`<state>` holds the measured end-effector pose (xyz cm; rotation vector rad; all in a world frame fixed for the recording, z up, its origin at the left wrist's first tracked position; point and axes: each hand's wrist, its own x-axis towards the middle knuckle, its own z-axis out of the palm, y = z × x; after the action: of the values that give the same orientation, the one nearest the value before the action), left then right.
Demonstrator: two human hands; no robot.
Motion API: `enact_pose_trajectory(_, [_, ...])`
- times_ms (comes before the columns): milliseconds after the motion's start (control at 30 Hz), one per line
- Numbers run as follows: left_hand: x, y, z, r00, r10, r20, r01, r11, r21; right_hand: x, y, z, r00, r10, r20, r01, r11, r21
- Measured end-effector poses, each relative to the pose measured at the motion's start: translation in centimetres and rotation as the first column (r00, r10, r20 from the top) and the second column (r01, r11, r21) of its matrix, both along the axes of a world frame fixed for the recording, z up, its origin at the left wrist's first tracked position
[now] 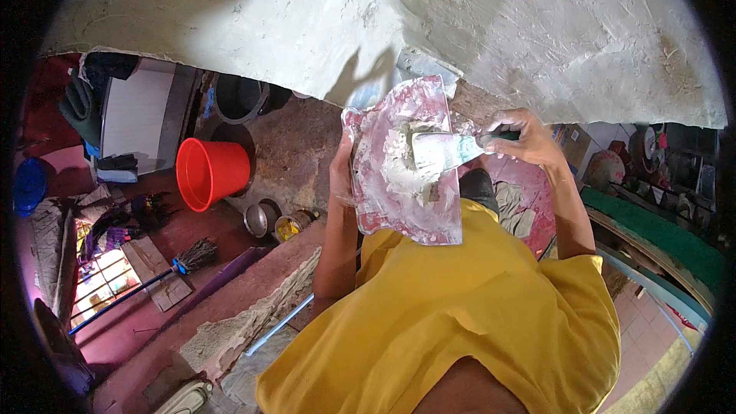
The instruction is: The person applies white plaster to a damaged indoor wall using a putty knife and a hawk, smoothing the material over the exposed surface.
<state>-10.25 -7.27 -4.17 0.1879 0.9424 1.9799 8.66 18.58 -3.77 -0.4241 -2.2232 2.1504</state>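
Note:
My left hand [343, 167] grips the left edge of a see-through plastic board [372, 203] smeared with white plaster. A mound of wet plaster [400, 159] lies in the middle of the board. In my right hand [526, 136] is a putty knife [441, 152], held by its dark handle. Its plaster-coated blade rests on or just over the mound; which of the two I cannot tell. Past the board rises a plastered wall [537, 38], with a corner running down behind the board's top edge.
To the left stand a red bucket [213, 172], a dark tub [239, 98] and metal pots [261, 218] on the floor below. A broom [192, 257] lies further left. A green-topped bench or shelf [652, 234] is on the right. A broken-edged ledge [238, 314] runs at lower left.

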Motion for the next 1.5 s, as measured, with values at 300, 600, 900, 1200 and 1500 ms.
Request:
enact_pose_trajectory(300, [-0.5, -1.6, -1.3, 0.987, 0.057, 0.153, -0.037, 0.991, -0.130, 4.5, 3.9, -0.8, 0.995, -0.004, 0.100, -0.029, 0.945, 0.325])
enact_pose_trajectory(600, [-3.5, -0.6, 1.5, 0.951, -0.242, 0.191, 0.304, 0.838, -0.452, -2.1, 5.2, 8.0, 0.975, 0.216, 0.061, -0.180, 0.595, 0.784])
enact_pose_trajectory(900, [-2.6, -1.6, -3.0, 0.992, -0.020, 0.125, 0.031, 0.996, -0.084, -2.7, 3.2, -0.1, 0.984, 0.132, -0.119, -0.092, 0.951, 0.295])
enact_pose_trajectory(1200, [-2.9, -3.7, -4.1, 0.984, 0.046, 0.175, -0.001, 0.968, -0.250, 1.6, 5.4, 0.5, 0.989, 0.003, -0.148, 0.094, 0.758, 0.646])
enact_pose_trajectory(1500, [-1.8, -2.4, -3.8, 0.973, 0.118, 0.197, -0.115, 0.993, -0.024, -1.0, -3.6, -3.1, 0.901, 0.151, -0.407, 0.301, 0.458, 0.836])
